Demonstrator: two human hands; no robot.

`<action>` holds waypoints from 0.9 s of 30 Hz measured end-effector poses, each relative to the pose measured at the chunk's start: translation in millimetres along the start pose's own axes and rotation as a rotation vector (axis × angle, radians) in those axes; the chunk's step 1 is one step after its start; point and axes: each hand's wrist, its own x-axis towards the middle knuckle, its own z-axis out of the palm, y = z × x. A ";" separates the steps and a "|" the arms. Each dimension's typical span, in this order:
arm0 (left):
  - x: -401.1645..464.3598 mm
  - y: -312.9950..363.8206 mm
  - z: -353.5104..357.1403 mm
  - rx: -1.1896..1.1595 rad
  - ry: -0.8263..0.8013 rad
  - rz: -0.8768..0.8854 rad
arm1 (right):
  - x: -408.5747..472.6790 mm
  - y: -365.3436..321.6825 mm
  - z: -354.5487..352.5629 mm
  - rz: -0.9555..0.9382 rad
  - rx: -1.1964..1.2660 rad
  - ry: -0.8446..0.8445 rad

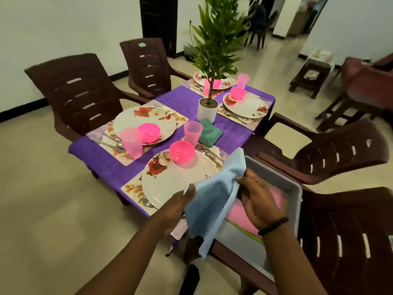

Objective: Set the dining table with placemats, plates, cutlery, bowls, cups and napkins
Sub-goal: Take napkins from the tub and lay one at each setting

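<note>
Both hands hold a light blue napkin point(214, 194) in the air over the near right corner of the desk point(191, 99), which wears a purple cloth. The left hand point(177, 207) has its grip pinched on the napkin's left edge; the right hand point(256, 199) has its fingers curled round the upper right part. The cloth hangs partly over the near plate point(176, 182), which carries a pink bowl point(181, 151), and over a grey tub point(282, 179) on the near right chair. A folded green napkin point(210, 132) lies beside a pink cup point(192, 133) near the white plant pot point(207, 110).
</note>
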 end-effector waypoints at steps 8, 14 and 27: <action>-16.5 20.7 -59.3 -0.085 0.329 0.185 | 26.3 52.7 47.5 0.139 0.012 -0.216; -24.5 44.7 -109.3 -0.091 0.395 0.272 | 70.6 54.5 94.9 0.128 -0.014 -0.407; -37.9 93.0 -150.6 -0.168 0.440 0.413 | 123.9 31.7 148.6 -0.215 -0.380 -0.533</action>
